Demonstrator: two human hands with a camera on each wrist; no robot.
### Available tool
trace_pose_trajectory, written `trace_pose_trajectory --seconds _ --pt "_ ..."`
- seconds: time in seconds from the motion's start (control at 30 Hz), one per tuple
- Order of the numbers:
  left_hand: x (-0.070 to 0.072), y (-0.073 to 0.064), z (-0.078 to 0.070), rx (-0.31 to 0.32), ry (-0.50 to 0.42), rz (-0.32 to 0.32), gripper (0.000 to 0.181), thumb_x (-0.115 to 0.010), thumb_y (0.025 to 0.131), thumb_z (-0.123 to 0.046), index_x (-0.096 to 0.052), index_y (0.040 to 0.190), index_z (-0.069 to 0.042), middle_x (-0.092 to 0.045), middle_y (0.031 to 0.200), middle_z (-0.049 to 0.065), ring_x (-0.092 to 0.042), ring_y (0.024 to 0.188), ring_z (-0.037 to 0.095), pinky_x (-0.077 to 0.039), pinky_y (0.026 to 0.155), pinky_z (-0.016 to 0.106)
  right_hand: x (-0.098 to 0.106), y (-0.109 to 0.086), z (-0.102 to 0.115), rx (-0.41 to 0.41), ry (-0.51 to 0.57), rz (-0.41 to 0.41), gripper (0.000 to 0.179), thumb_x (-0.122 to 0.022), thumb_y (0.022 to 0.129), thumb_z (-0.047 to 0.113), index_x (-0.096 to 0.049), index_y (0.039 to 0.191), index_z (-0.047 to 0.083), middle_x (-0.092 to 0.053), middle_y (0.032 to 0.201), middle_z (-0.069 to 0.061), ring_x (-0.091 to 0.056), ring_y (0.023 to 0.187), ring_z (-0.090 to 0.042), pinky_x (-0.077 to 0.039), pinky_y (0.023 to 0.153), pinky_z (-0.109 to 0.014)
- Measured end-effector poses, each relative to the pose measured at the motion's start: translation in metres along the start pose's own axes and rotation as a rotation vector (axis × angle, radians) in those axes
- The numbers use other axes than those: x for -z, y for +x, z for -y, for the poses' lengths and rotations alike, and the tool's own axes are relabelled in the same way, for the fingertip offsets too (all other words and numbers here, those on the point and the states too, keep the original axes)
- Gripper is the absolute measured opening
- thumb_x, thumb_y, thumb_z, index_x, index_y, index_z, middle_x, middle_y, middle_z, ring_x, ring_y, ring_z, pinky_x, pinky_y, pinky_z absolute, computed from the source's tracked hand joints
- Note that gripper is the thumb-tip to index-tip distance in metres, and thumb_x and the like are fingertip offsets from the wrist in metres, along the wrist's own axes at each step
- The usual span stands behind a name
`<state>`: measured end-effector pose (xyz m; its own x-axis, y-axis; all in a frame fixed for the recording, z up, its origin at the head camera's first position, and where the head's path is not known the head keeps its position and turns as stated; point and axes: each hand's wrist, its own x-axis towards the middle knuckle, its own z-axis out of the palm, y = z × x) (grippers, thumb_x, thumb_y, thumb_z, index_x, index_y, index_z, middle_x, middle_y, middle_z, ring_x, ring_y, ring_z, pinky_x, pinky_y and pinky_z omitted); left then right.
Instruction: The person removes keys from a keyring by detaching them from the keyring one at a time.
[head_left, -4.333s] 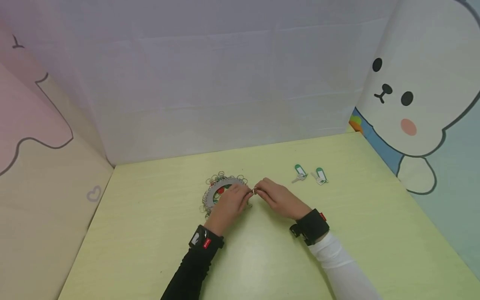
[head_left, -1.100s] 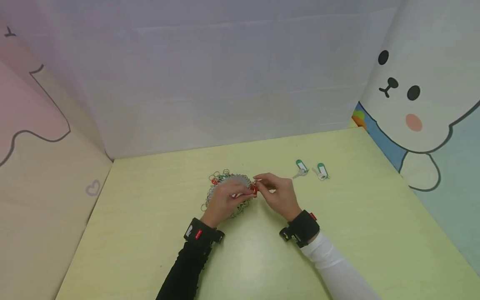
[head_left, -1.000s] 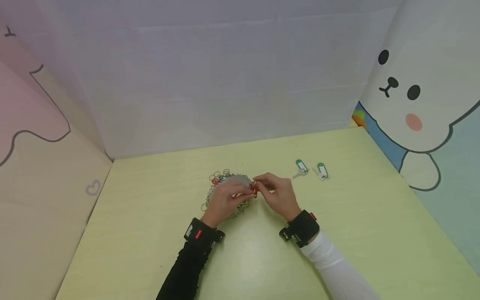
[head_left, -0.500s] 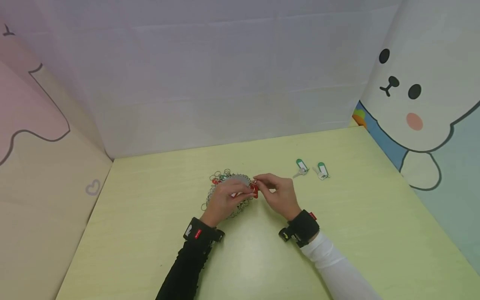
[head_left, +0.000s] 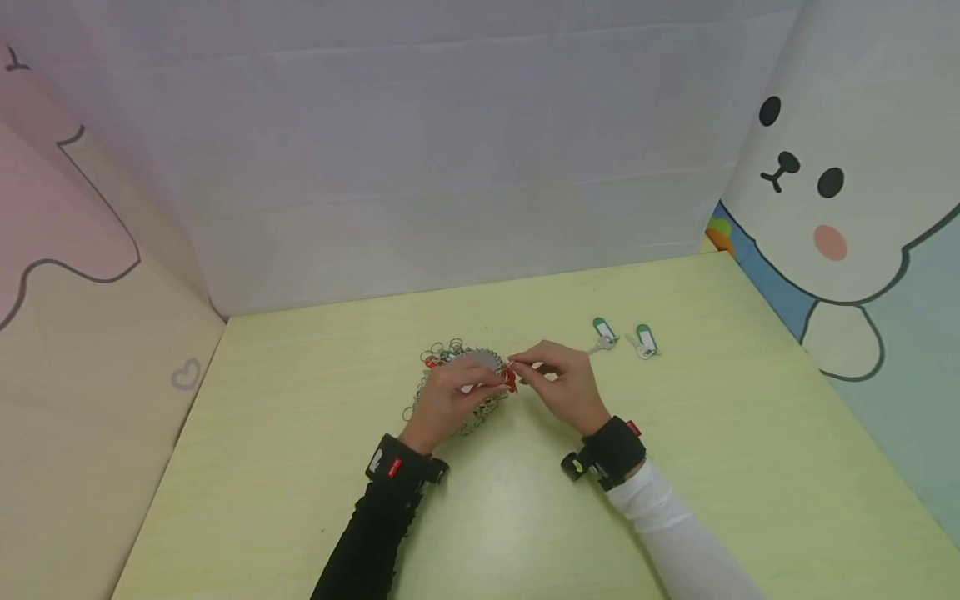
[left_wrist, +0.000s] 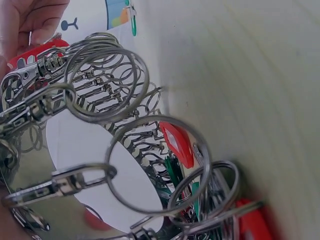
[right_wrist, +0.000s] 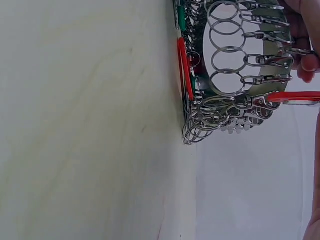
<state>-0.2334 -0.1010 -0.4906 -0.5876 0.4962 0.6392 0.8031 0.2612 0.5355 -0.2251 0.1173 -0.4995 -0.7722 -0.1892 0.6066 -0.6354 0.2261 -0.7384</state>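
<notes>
My left hand (head_left: 452, 396) grips the edge of a large grey metal key ring holder (head_left: 480, 358), fringed with swivel clasps and split rings. The holder is raised at a tilt above the table, and its clasps (left_wrist: 60, 182) fill the left wrist view. At its right edge is a red key tag (head_left: 512, 379), lying against a clasp in the right wrist view. My right hand (head_left: 564, 385) pinches at this tag with thumb and forefinger; the exact contact is too small to see. More red tags (left_wrist: 177, 142) and green tags (right_wrist: 181, 17) hang from the holder.
Two green key tags, one (head_left: 603, 328) farther left and the other (head_left: 646, 337) on the right, lie with keys on the pale yellow table (head_left: 510, 517), beyond my right hand. A white sheet (head_left: 420, 183) hangs behind the table. Printed cloth walls (head_left: 840, 250) flank it.
Since the oldest frame, the holder has been tilted up and a red tag has come into sight between my hands. In the last half second my right hand has shifted slightly rightward.
</notes>
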Motion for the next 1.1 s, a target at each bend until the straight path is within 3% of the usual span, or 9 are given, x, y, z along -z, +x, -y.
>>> trace_pose_trajectory --seconds 0.13,0.33,0.5,0.7,0.83,0.97,1.1 --pt "0.002 -0.001 0.001 0.018 -0.007 -0.002 0.009 -0.083 0.087 -0.006 -0.081 0.094 -0.011 -0.076 0.091 0.001 -0.070 0.086 0.013 -0.056 0.075 0.026 0.003 0.001 0.001 -0.016 0.069 0.023 0.015 -0.075 0.090 -0.008 -0.079 0.104 -0.002 -0.075 0.093 -0.011 -0.071 0.076 -0.016 -0.061 0.064 -0.027" --pt "0.002 -0.001 0.001 0.011 -0.005 -0.011 0.009 -0.083 0.086 -0.006 -0.081 0.094 -0.010 -0.076 0.092 0.002 -0.070 0.088 0.014 -0.058 0.078 0.027 -0.002 0.000 0.005 -0.046 -0.033 -0.041 0.015 -0.078 0.088 -0.008 -0.079 0.100 0.002 -0.079 0.093 -0.012 -0.073 0.085 -0.008 -0.061 0.067 -0.027" --pt "0.001 -0.001 0.002 0.005 -0.010 -0.019 0.011 -0.084 0.085 -0.004 -0.081 0.094 -0.009 -0.076 0.092 0.002 -0.070 0.088 0.015 -0.057 0.078 0.026 -0.003 0.000 0.006 -0.038 -0.043 -0.081 0.016 -0.080 0.083 -0.010 -0.078 0.096 0.001 -0.078 0.090 -0.015 -0.074 0.081 -0.012 -0.061 0.065 -0.029" --pt "0.003 -0.001 0.001 0.036 -0.038 -0.026 0.012 -0.083 0.085 -0.002 -0.082 0.096 -0.007 -0.077 0.096 0.004 -0.072 0.092 0.018 -0.059 0.081 0.027 0.002 0.002 0.008 -0.083 0.034 0.015 0.017 -0.076 0.088 -0.009 -0.078 0.102 0.000 -0.077 0.096 -0.014 -0.073 0.085 -0.007 -0.062 0.068 -0.030" --pt "0.003 -0.002 0.002 0.047 -0.049 -0.027 0.012 -0.081 0.087 -0.003 -0.081 0.098 -0.009 -0.077 0.097 0.004 -0.072 0.094 0.018 -0.058 0.080 0.027 0.005 0.003 0.010 -0.141 0.101 0.076 0.013 -0.073 0.093 -0.006 -0.075 0.103 -0.001 -0.075 0.097 -0.015 -0.075 0.084 -0.006 -0.063 0.070 -0.039" --pt "0.003 -0.002 0.003 0.043 -0.064 -0.035 0.014 -0.080 0.088 -0.001 -0.081 0.100 -0.008 -0.077 0.098 0.005 -0.072 0.093 0.018 -0.058 0.080 0.027 0.005 0.004 0.011 -0.176 0.135 0.089 0.010 -0.071 0.095 -0.004 -0.073 0.104 0.000 -0.073 0.098 -0.016 -0.076 0.086 -0.010 -0.062 0.072 -0.048" --pt "0.002 -0.002 0.004 0.048 -0.051 -0.029 0.012 -0.080 0.088 -0.003 -0.081 0.099 -0.009 -0.077 0.097 0.004 -0.072 0.093 0.017 -0.058 0.080 0.027 0.003 0.004 0.010 -0.191 0.114 0.071 0.009 -0.072 0.094 -0.004 -0.074 0.103 0.001 -0.074 0.098 -0.016 -0.076 0.086 -0.017 -0.063 0.071 -0.040"
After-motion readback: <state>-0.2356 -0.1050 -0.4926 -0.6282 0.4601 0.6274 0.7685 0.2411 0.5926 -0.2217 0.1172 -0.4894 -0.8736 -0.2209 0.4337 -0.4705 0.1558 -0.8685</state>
